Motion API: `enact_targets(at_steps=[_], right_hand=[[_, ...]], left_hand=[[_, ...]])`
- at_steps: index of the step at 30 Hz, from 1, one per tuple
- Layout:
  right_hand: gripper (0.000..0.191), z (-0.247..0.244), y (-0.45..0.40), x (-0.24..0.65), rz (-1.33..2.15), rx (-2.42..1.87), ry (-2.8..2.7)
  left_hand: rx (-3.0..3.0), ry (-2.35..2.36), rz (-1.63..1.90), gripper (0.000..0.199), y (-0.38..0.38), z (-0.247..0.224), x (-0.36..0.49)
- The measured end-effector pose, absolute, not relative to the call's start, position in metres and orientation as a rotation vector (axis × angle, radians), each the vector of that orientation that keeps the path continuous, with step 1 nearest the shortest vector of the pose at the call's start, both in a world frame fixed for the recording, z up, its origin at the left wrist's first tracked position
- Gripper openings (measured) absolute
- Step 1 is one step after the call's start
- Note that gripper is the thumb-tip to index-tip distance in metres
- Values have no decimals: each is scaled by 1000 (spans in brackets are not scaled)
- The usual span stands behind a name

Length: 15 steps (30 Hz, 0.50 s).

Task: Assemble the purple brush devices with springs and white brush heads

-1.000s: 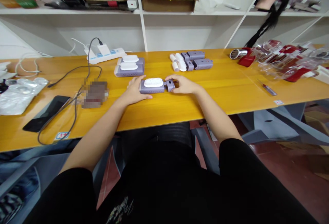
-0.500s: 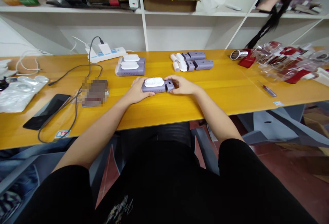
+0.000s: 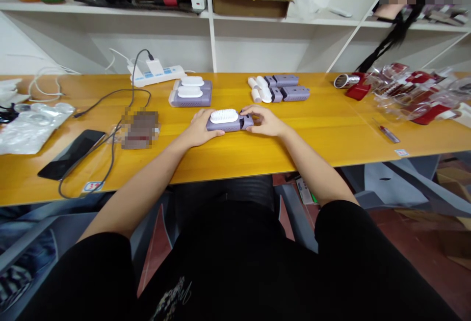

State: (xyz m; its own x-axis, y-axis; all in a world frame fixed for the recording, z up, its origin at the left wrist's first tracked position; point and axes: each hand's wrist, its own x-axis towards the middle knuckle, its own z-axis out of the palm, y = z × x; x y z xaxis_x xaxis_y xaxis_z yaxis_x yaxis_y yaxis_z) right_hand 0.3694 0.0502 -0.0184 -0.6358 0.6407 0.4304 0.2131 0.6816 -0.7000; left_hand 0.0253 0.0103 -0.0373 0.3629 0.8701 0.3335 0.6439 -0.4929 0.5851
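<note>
My left hand [image 3: 199,128] is closed around the left end of a grey-purple plastic housing [image 3: 224,127] with small holes along its side. On top of that housing sits a white bristled brush head [image 3: 224,116]. My right hand [image 3: 265,120] grips a short grey-purple end piece [image 3: 246,122] against the housing's right end, slightly tilted, with a dark gap between the two. Behind my left hand lie similar grey-purple housings [image 3: 195,101] with white oval pieces [image 3: 190,92] on them. Farther right are more grey-purple housings [image 3: 296,93], white oval pieces [image 3: 264,90] and pale cylinders [image 3: 254,94].
On the left are a phone [image 3: 71,154], a dark cable [image 3: 112,161], a clear plastic bag [image 3: 37,127] and a power strip [image 3: 158,75]. A screwdriver [image 3: 389,133] and red-and-clear plastic parts [image 3: 419,95] lie right. Shelves [image 3: 257,20] hold a cardboard box [image 3: 252,4].
The end piece in my right hand has tilted a little against the housing. My left hand keeps its grip. The whole view has shifted slightly.
</note>
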Motion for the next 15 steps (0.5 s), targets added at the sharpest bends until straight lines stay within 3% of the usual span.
enact_targets(at_steps=[15], right_hand=[[56,-20,56,362,467,-505,-2197]], left_hand=[[2228,1245,968,89,12,-37,23]])
